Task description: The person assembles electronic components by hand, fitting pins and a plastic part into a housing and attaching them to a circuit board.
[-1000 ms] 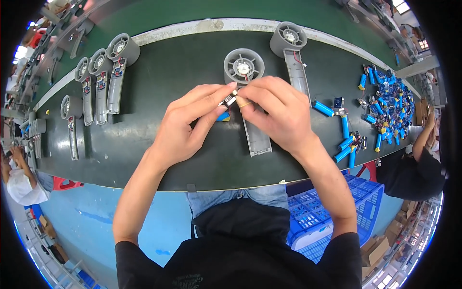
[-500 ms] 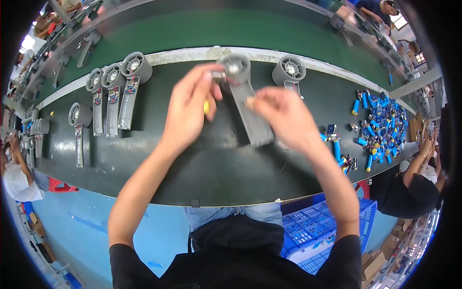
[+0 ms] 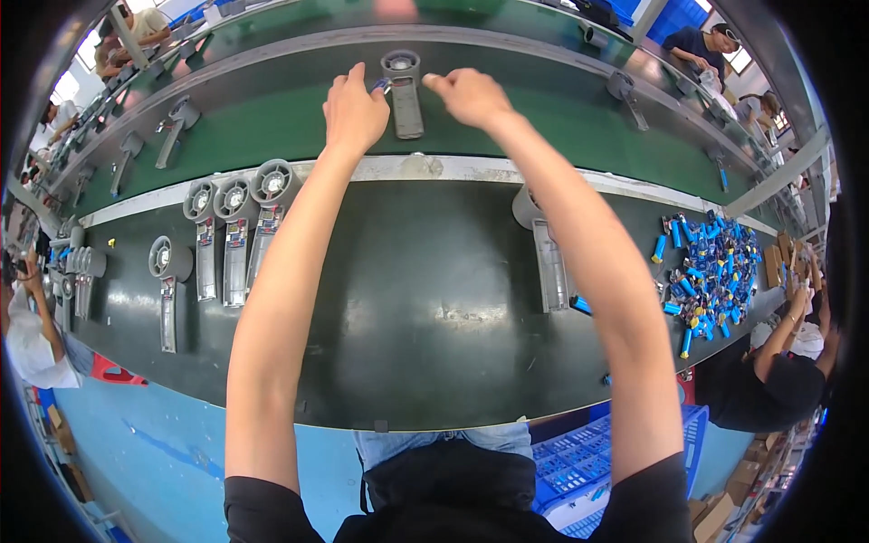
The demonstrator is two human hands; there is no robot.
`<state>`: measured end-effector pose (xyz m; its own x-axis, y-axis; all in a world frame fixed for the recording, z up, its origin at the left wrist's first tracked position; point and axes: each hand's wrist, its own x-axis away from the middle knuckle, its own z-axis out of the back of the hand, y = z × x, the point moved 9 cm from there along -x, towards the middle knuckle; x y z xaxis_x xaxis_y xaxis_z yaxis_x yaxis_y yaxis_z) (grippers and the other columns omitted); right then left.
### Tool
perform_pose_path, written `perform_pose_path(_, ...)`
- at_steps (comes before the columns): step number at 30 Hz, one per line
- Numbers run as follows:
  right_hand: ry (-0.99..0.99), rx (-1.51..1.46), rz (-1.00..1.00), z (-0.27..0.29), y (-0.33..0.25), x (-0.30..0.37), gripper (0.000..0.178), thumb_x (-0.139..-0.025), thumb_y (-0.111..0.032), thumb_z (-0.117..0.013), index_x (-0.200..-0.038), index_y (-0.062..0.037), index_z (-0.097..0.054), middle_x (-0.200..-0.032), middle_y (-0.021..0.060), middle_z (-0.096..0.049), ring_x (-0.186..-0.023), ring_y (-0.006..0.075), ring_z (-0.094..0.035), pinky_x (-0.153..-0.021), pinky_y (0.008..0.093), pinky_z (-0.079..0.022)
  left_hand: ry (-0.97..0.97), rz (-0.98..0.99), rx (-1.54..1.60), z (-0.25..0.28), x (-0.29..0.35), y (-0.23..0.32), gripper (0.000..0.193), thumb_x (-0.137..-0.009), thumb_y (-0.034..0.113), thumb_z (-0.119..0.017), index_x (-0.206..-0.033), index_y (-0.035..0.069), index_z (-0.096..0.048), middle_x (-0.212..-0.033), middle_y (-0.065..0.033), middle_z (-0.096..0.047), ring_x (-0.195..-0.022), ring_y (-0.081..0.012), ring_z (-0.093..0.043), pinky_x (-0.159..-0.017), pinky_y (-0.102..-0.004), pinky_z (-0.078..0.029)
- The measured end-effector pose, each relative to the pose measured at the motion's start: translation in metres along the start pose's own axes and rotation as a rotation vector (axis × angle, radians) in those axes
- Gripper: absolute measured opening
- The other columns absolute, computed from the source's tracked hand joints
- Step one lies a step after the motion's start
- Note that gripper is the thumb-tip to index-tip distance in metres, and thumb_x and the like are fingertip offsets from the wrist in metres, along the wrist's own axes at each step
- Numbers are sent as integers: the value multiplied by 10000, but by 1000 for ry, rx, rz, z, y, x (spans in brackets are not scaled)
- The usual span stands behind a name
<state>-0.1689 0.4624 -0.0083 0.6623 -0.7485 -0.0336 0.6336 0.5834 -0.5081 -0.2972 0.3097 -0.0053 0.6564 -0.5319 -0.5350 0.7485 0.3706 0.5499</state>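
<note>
A grey fan housing (image 3: 407, 107) with a round fan head and a long open handle lies on the green conveyor belt (image 3: 299, 109) beyond my bench. At its left side, my left hand (image 3: 356, 113) has curled fingers around a small blue part (image 3: 383, 86) beside the fan head. My palm hides most of that part. To the right of the housing, my right hand (image 3: 472, 96) hovers with its thumb and forefinger apart, touching nothing. Another grey fan housing (image 3: 550, 267) lies on the bench, partly behind my right forearm.
Several grey fan housings (image 3: 235, 244) lie on the dark bench (image 3: 425, 362) at left. A heap of blue battery cells with circuit boards (image 3: 720, 271) sits at right. A pale rail (image 3: 471, 168) separates bench and belt. A blue crate (image 3: 579, 457) stands below. Other people work around.
Both hands have moved forward from over the bench to over the belt, taking the fan housing along. It now lies on the belt, and my right hand has let go of it.
</note>
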Motion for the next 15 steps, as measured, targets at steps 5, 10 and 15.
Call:
perform_pose_path(5,85,4,145,111,48,58,463,-941,-439,-607,-1145,-35,-707,-810,63,-704,-744,162,-650,-713,321,-514,-167,-125,235,15,27,74,470,-917,282,-655,-1294,7,-595,-1292,-207,-586,-1170,-370,-578,-991,-448,-455)
perform_pose_path(10,-110,5,7,148,103,153,418,-957,-413,-598,-1056,-20,-704,-763,22,-664,-612,100,-537,-579,277,-451,-628,-333,488,-26,98,167,848,-805,505,-759,-1420,-10,-485,-1333,-233,-567,-1232,-367,-564,-1047,-413,-453)
perform_pose_path(15,-159,49,-16,137,131,261,400,-875,-340,-742,-1114,-24,-693,-837,57,-641,-714,153,-583,-663,313,-503,-672,-329,494,-29,128,189,699,-841,397,-734,-1368,-15,-529,-1272,-218,-600,-1204,-360,-575,-1025,-414,-457)
